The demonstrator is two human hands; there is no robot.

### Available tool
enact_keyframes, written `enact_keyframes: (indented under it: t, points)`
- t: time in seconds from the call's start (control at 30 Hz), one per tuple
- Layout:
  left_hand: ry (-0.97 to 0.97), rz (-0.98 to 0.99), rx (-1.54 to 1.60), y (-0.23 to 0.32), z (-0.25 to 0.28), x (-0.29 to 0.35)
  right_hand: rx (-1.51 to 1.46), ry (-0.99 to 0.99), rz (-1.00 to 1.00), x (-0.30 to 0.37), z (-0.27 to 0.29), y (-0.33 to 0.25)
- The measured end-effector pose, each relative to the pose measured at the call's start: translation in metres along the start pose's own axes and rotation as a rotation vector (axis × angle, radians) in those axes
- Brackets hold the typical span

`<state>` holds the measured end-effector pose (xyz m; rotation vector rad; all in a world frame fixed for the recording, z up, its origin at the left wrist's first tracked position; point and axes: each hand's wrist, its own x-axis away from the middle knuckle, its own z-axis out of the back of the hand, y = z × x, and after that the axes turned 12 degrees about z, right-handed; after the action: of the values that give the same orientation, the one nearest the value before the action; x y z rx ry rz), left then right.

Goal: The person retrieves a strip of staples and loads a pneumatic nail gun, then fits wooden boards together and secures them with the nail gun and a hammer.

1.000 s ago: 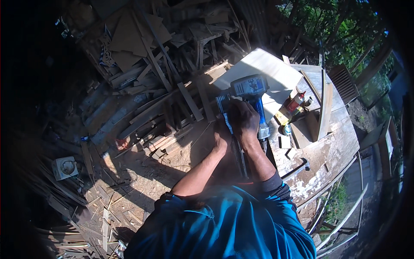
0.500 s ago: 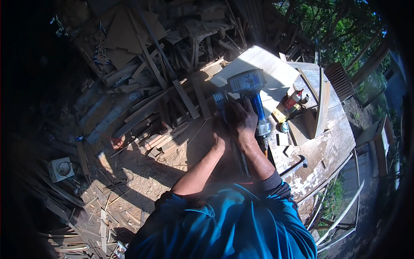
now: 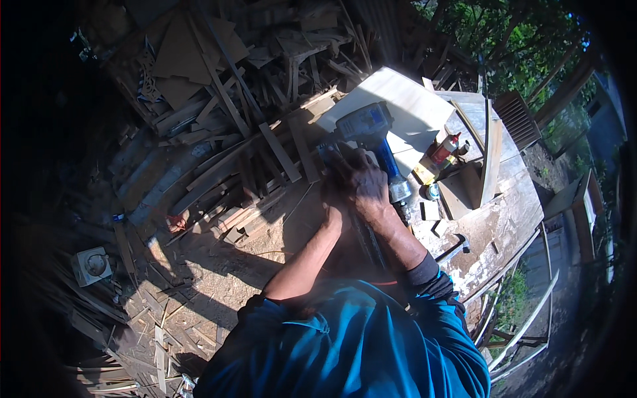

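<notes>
A blue and silver nail gun is in front of me, its broad grey head over a pale board. Close against the left side of its handle, my right hand has its fingers curled over the gun's body. My left hand is beside it, in shade, with its fingers closed near the gun's dark left part. What lies between those fingers is hidden. Below both hands, a long dark shape runs toward my body, too shaded to make out.
The pale board lies on the worn workbench. On the bench are a red bottle, a small can, a hammer and wood pieces. Lumber scraps and sawdust fill the left.
The nail gun has shifted slightly left with my hands. My right fingers have come down over its left side. The pale comb-like strip seen beside my fingers is now mostly hidden.
</notes>
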<state>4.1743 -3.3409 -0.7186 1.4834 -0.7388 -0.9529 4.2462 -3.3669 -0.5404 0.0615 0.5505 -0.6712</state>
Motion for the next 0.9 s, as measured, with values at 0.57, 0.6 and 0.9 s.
enact_keyframes:
  t: [0.57,0.6,0.9]
  points:
    - [-0.158,0.573,0.841,0.106,0.022,0.000,-0.162,0.008,-0.144,0.002,0.001,0.010]
    - [-0.153,0.570,0.845,0.099,0.025,-0.001,-0.079,0.067,-0.028,0.003,-0.007,0.015]
    - [-0.216,0.605,0.462,0.124,0.031,0.012,-0.015,-0.289,0.160,-0.032,0.028,0.035]
